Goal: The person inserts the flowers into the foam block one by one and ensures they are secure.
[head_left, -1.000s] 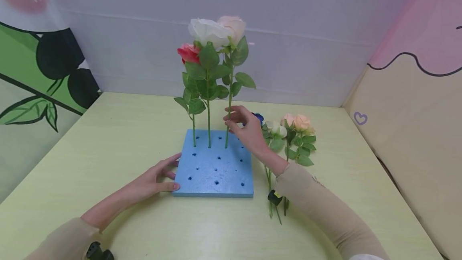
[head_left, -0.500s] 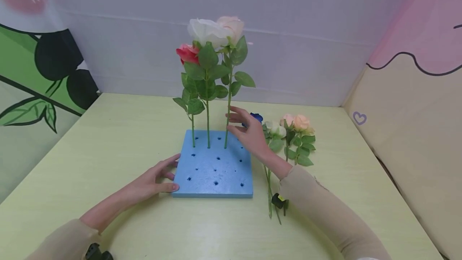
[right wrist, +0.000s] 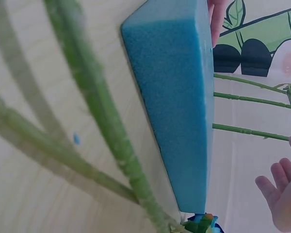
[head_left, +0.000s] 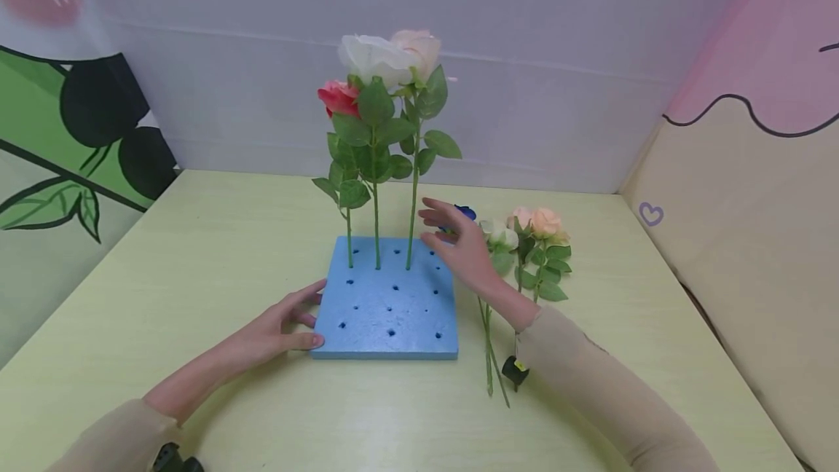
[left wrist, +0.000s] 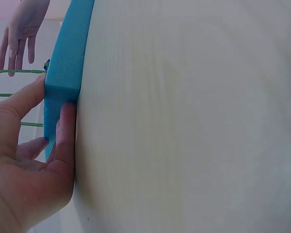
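A blue foam block (head_left: 367,337) with rows of holes lies on the table. Three artificial roses stand upright in its back part: a red rose (head_left: 339,98), a white rose (head_left: 372,58) and a pale pink rose (head_left: 426,49). My left hand (head_left: 278,330) rests against the block's left side, its thumb at the front corner and its fingers spread along the edge. Just right of the pale pink rose's stem (head_left: 414,202) is my right hand (head_left: 464,250), fingers loosely extended and holding nothing. The right wrist view also shows a gap between these fingers (right wrist: 281,177) and the stem.
Right of the block lie several loose artificial flowers: a blue flower (head_left: 467,212), partly behind my right hand, a white flower (head_left: 501,234) and peach flowers (head_left: 546,223). Their stems (head_left: 489,355) point toward the table's front. A pale wall (head_left: 537,115) rises behind the table.
My right hand has let go of the pale pink rose's stem and moved slightly right, away from it. The rose stays upright in the block. My left hand keeps its place on the block.
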Demonstrator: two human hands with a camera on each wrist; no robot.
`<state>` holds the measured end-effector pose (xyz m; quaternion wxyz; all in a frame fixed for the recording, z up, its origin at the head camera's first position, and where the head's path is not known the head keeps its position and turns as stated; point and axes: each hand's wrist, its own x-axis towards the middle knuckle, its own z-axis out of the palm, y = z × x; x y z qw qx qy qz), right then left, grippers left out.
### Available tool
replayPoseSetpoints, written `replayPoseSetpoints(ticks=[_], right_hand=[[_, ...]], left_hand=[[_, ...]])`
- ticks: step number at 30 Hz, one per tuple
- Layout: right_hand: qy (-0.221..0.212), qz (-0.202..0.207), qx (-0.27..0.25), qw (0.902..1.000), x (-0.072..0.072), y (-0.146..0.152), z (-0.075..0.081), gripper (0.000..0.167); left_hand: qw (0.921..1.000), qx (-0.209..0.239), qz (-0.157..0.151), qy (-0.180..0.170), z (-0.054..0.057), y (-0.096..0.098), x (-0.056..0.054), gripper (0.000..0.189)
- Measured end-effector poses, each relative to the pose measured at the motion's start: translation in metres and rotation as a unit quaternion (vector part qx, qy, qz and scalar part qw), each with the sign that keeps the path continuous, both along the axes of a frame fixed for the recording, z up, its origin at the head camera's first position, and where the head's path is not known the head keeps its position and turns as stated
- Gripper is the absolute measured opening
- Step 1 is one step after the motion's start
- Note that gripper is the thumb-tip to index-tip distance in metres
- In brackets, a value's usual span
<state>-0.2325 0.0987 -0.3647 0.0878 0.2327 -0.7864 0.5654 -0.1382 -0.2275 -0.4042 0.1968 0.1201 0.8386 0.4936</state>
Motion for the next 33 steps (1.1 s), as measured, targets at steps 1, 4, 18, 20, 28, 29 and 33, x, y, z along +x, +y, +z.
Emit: replayPoseSetpoints(ticks=[1, 4, 18, 20, 28, 29, 33], right_hand=[[-0.001, 0.000, 0.001, 1.0000, 0.001, 0.001, 0.000, 0.052], [-0.006, -0.002, 0.001, 1.0000, 0.003, 0.004, 0.001, 0.051], [-0.015, 0.012, -0.014, 0.9997, 0.008, 0.023, -0.008, 0.053], [-0.018, 0.012, -0.012, 0.9997, 0.009, 0.026, -0.009, 0.054], [-0.019, -0.001, 0.008, 0.9998, 0.015, 0.041, -0.012, 0.054], [-0.015, -0.003, 0.011, 0.9998, 0.016, 0.043, -0.012, 0.054], [-0.011, -0.015, 0.018, 0.9997, 0.020, 0.051, -0.014, 0.054]], left_hand=[[1.0000, 0.000, 0.000, -0.001, 0.000, 0.000, 0.000, 0.092], [1.0000, 0.002, 0.000, -0.002, -0.001, 0.000, 0.000, 0.092], [1.0000, -0.002, -0.005, 0.006, -0.002, 0.000, -0.001, 0.092], [1.0000, 0.000, -0.005, 0.004, -0.003, -0.001, -0.001, 0.092], [1.0000, 0.003, -0.004, 0.000, -0.002, -0.001, -0.002, 0.092], [1.0000, 0.004, -0.005, 0.000, -0.002, -0.001, -0.002, 0.092], [1.0000, 0.004, -0.005, 0.000, -0.003, -0.001, -0.002, 0.092]])
